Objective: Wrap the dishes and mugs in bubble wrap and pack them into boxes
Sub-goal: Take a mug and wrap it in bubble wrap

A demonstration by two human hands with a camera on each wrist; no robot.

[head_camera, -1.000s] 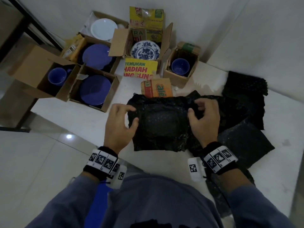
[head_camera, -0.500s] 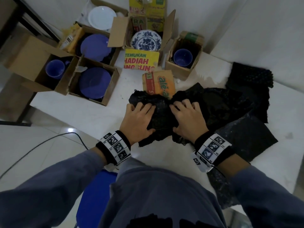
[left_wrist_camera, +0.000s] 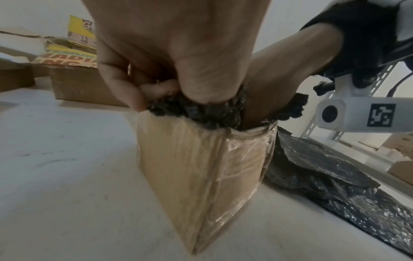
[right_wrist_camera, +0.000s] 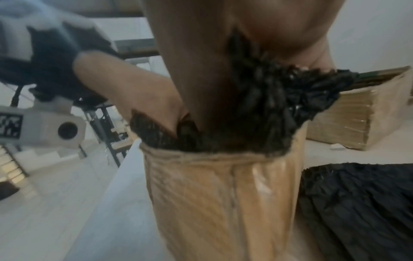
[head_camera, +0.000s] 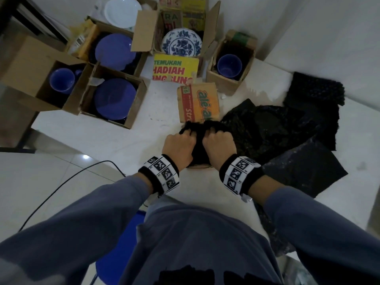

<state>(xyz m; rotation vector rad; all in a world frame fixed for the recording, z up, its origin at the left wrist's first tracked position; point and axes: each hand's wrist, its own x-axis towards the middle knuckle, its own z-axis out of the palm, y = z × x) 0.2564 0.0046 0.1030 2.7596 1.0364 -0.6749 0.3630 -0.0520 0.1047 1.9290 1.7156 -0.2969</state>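
A black bubble-wrapped bundle (head_camera: 199,150) sits in the mouth of a small brown cardboard box (left_wrist_camera: 201,167) near the table's front edge. The box's orange printed flap (head_camera: 198,103) stands open behind it. My left hand (head_camera: 186,133) and right hand (head_camera: 213,131) lie side by side on top, fingers curled into the wrap. In the left wrist view the left hand (left_wrist_camera: 161,91) pinches the crumpled wrap (left_wrist_camera: 201,113) at the box rim. In the right wrist view the right hand (right_wrist_camera: 245,70) grips bunched wrap (right_wrist_camera: 279,98) above the taped box (right_wrist_camera: 223,194). What the wrap holds is hidden.
Open boxes at the back hold blue plates (head_camera: 115,99), blue mugs (head_camera: 61,80) (head_camera: 229,65), a patterned plate (head_camera: 181,43) and a white plate (head_camera: 122,11). Loose black bubble wrap sheets (head_camera: 287,130) lie to the right. A cable (head_camera: 61,182) crosses the floor on the left.
The wrap was held spread wide between my hands. They then came together, bunched it up, and now press it down into the small box with fingers curled.
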